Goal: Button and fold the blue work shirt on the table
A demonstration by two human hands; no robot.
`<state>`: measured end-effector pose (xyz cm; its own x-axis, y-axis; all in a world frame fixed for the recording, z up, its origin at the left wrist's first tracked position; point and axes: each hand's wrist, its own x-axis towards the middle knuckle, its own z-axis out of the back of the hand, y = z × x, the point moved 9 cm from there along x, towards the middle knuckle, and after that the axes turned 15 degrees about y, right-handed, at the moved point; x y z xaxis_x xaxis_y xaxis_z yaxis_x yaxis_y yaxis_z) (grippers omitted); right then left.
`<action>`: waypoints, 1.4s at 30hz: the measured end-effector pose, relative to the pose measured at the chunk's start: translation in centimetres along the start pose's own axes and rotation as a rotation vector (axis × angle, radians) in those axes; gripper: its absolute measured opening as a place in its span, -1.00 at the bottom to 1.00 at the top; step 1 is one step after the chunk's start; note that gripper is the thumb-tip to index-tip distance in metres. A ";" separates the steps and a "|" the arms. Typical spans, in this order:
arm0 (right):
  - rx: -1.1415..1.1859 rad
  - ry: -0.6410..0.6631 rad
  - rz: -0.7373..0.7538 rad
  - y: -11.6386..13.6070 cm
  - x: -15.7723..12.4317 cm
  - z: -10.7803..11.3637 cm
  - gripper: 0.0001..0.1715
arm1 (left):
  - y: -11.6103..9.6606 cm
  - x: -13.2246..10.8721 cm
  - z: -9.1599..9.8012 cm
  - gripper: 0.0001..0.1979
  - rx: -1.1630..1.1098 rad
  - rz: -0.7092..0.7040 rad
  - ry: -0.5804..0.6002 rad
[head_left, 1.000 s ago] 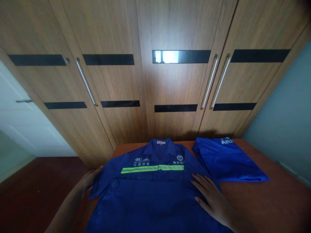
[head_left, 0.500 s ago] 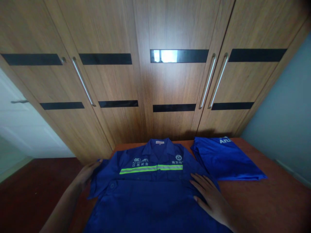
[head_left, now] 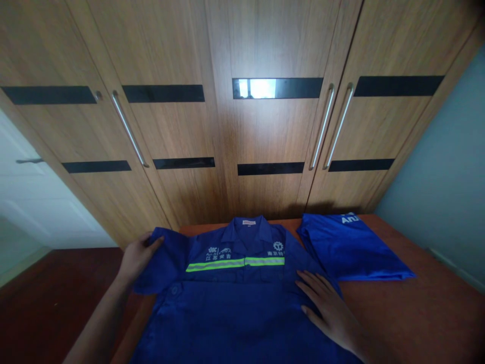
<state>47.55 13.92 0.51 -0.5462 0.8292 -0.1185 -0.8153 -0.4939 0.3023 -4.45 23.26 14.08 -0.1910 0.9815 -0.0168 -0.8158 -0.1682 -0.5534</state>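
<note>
A dark blue work shirt (head_left: 235, 303) lies face up, its collar toward the wardrobe. A yellow-green and grey reflective stripe crosses its chest, with white lettering and logos above. At the left, my left hand (head_left: 138, 255) pinches the edge of the shirt's sleeve and holds it raised. My right hand (head_left: 326, 303) rests flat on the right side of the shirt, fingers stretched out. The near end of the shirt runs out of view at the bottom.
A folded brighter blue cloth (head_left: 356, 250) with white letters lies at the right on the reddish-brown table (head_left: 428, 313). Behind stands a wooden wardrobe (head_left: 182, 131) with long metal handles. A white door (head_left: 45, 202) is at the left, a pale wall (head_left: 447, 187) at the right.
My left hand has lifted the sleeve edge upward, and the sleeve now spreads higher toward the wardrobe. My right hand stays in the same place on the shirt.
</note>
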 end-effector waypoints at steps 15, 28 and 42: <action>0.006 -0.014 -0.025 0.9 0.3 1.2 -0.44 | -7.0 -11.2 -13.7 -0.61 0.409 -0.516 0.227; -0.110 -0.090 -0.128 0.3 4.1 -0.2 -0.44 | -3.6 -9.3 -16.0 -0.33 0.619 -0.292 0.258; -0.035 -0.284 -0.102 -0.1 7.0 2.9 -0.53 | -0.3 -6.8 -10.9 -0.45 0.469 -0.327 0.071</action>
<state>44.31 20.56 2.39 -0.3894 0.9126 0.1247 -0.8722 -0.4088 0.2686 3.09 17.66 5.30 0.1356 0.9904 0.0281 -0.9842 0.1379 -0.1108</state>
